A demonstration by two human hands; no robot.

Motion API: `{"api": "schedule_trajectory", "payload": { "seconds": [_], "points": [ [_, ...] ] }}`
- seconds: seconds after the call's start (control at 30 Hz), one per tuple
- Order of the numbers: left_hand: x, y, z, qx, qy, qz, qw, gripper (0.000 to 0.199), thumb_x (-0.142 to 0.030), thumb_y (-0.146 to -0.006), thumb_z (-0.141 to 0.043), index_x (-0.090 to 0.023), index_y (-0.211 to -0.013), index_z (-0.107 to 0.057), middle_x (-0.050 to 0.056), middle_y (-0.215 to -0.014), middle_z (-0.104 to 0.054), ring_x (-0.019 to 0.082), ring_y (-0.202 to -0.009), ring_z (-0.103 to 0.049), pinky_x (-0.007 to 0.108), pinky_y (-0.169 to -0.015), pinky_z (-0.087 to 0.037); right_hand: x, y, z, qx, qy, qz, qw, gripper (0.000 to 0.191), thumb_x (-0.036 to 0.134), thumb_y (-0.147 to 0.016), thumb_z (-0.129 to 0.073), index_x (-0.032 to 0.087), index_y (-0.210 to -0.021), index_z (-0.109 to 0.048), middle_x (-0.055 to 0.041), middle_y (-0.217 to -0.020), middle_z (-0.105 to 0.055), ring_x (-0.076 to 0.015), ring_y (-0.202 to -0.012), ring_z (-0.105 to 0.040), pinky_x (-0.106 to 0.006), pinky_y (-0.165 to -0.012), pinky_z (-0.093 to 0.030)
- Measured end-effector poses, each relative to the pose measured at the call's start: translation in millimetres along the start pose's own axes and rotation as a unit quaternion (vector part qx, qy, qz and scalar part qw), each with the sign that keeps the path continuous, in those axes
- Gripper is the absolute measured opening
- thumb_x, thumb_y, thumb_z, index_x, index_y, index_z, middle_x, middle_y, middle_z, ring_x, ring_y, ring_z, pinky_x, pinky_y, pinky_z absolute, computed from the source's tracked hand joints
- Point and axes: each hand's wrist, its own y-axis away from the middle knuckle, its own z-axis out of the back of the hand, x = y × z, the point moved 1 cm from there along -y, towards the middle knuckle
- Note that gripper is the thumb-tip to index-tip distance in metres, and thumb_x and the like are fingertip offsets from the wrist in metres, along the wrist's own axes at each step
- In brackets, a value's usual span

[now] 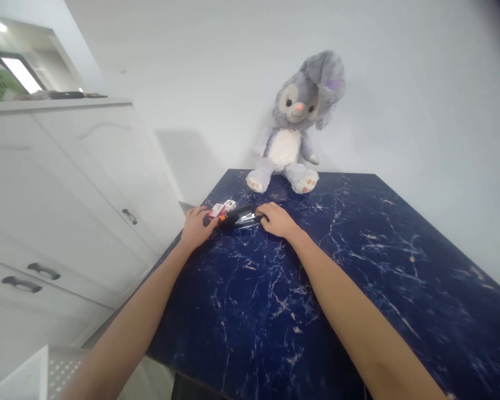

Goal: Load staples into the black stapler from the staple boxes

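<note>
A black stapler point(245, 218) with a silver metal part and an orange bit at its left end lies near the far left of the dark blue marbled table. My right hand point(275, 219) has its fingers curled around the stapler's right end. To the left, my left hand point(196, 226) rests on the table with its thumb and fingers around the near-left side of a small red and white box point(217, 210), its thumb close to the stapler's orange end. Just behind sits a small white item point(230, 205), too small to make out.
A grey plush rabbit point(286, 147) sits at the table's back edge against the white wall. White cabinets point(87, 166) with dark handles stand to the left. A white perforated basket point(54, 372) is at the lower left, below the table point(266, 311).
</note>
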Motion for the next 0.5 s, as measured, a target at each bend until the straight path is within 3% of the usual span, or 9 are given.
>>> {"api": "schedule_trajectory", "payload": {
  "seconds": [0.13, 0.27, 0.4, 0.5],
  "points": [
    [-1, -1, 3.4, 0.012, 0.043, 0.038, 0.998, 0.031, -0.048, -0.083, -0.066, -0.020, -0.097, -0.074, 0.011, -0.120, -0.069, 0.033, -0.120, -0.055, 0.051, -0.109, -0.040, -7, 2, 0, -0.040, -0.037, -0.071, 0.996, 0.024, 0.017, -0.082, -0.056, 0.022, -0.104, -0.065, -0.0048, -0.096, -0.071, -0.0230, -0.087, -0.062, -0.035, -0.086, -0.048],
    [4, -1, 7.4, -0.023, 0.121, 0.131, 0.984, 0.037, -0.041, -0.085, -0.063, -0.021, -0.115, -0.068, 0.009, -0.112, -0.073, 0.028, -0.105, -0.065, 0.045, -0.098, -0.049, -19, 2, 1, -0.129, -0.156, -0.124, 0.971, 0.018, 0.030, -0.090, -0.054, 0.023, -0.104, -0.063, -0.0030, -0.099, -0.074, -0.0204, -0.088, -0.068, -0.033, -0.085, -0.050],
    [17, 0, 5.0, -0.052, 0.232, 0.188, 0.953, 0.043, -0.029, -0.083, -0.060, -0.024, -0.126, -0.059, 0.005, -0.110, -0.074, 0.022, -0.097, -0.069, 0.036, -0.089, -0.054, -34, 2, 1, -0.201, -0.205, -0.210, 0.935, 0.030, 0.041, -0.090, -0.057, 0.021, -0.112, -0.059, -0.0054, -0.094, -0.076, -0.0211, -0.080, -0.070, -0.035, -0.080, -0.052],
    [27, 2, 2.8, -0.071, 0.173, 0.209, 0.960, 0.039, -0.028, -0.085, -0.056, -0.024, -0.124, -0.059, 0.005, -0.106, -0.073, 0.022, -0.096, -0.069, 0.036, -0.088, -0.053, -38, 2, -1, -0.200, -0.188, -0.229, 0.934, 0.032, 0.039, -0.089, -0.058, 0.021, -0.115, -0.059, -0.0045, -0.088, -0.075, -0.0216, -0.079, -0.070, -0.036, -0.080, -0.052]
  ]
}}
